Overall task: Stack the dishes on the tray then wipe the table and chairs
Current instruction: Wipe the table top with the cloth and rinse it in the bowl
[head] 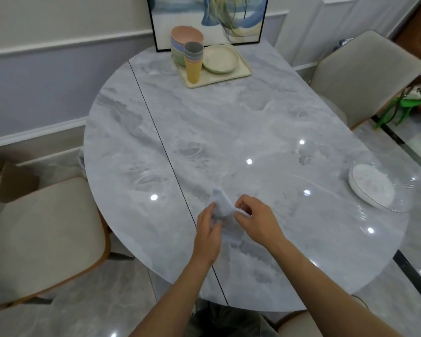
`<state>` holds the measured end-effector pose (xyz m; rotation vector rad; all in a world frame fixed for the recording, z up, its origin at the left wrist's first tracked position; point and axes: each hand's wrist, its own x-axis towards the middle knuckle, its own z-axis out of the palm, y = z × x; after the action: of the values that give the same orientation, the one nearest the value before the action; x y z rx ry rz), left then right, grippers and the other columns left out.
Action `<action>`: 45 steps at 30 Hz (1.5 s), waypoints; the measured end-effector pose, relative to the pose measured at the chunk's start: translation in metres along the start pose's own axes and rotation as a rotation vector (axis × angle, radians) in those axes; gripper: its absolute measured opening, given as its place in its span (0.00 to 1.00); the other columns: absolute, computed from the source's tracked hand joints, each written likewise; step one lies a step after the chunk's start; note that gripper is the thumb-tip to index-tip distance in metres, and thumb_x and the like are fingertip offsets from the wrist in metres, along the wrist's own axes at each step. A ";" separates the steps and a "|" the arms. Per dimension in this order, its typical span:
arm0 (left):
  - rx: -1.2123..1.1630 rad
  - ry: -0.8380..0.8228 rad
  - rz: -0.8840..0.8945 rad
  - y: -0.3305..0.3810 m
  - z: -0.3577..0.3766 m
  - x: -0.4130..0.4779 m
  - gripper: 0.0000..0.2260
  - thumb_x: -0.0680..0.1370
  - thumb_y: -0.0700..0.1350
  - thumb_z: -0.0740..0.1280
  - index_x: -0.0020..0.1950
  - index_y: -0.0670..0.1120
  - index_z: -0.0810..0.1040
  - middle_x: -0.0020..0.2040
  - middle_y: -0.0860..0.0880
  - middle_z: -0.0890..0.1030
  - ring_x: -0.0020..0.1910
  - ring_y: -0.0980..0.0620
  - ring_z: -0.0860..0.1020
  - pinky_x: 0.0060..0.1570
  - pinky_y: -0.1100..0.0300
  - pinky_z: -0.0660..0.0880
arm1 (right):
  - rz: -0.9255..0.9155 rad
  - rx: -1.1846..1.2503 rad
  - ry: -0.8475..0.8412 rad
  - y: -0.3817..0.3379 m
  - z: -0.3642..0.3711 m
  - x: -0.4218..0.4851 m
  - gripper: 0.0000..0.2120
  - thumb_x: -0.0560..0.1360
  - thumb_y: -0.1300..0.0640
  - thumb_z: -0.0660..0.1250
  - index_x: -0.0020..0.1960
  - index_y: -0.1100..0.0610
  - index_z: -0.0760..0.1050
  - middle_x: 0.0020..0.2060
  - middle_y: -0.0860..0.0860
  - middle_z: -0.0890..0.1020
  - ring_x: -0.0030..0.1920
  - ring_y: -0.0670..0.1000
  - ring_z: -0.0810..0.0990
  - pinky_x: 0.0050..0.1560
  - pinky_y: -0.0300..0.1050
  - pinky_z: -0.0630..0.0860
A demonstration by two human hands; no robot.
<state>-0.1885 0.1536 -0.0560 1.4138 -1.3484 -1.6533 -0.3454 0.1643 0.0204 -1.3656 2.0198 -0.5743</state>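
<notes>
The marble table (229,132) is waiting for its wipe, with the tray (241,71) sitting loaded at the far end. One white plate (371,188) is lying apart by the right edge, so it's probably wanting stacking first. Both forearms are reaching in over the near edge. The left hand (208,232) and right hand (258,221) are each pinching the pale cloth (220,206), bunched between them. Folding it into a flat pad before sweeping is looking like the smart play.

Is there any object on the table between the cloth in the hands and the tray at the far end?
Nothing visible does. The left hand and right hand hold the cloth over the near table, and no object lies from there up to the tray. A white plate sits aside, near the right edge.
</notes>
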 end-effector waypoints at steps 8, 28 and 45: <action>-1.165 -0.019 -0.551 0.044 0.023 -0.019 0.28 0.85 0.63 0.52 0.55 0.45 0.84 0.50 0.40 0.85 0.48 0.42 0.84 0.53 0.49 0.79 | -0.249 -0.280 0.010 -0.041 -0.013 -0.050 0.03 0.76 0.56 0.69 0.48 0.51 0.80 0.44 0.48 0.75 0.44 0.52 0.77 0.39 0.48 0.76; -1.184 -0.125 -0.612 0.046 0.084 -0.018 0.35 0.80 0.71 0.56 0.76 0.48 0.74 0.70 0.35 0.77 0.66 0.34 0.79 0.71 0.38 0.70 | -0.151 0.018 0.208 0.033 -0.060 -0.058 0.08 0.73 0.57 0.75 0.43 0.50 0.75 0.39 0.44 0.77 0.39 0.46 0.76 0.38 0.42 0.74; -0.843 0.124 -0.401 0.071 0.255 0.056 0.24 0.79 0.44 0.69 0.74 0.42 0.71 0.66 0.32 0.80 0.64 0.32 0.80 0.53 0.42 0.82 | 0.032 0.265 -0.107 0.213 -0.167 0.057 0.10 0.72 0.58 0.76 0.41 0.51 0.74 0.46 0.48 0.76 0.47 0.41 0.76 0.45 0.35 0.73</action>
<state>-0.4577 0.1622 -0.0282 1.2494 -0.2012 -1.9910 -0.6183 0.1916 -0.0153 -1.1778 1.8046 -0.7113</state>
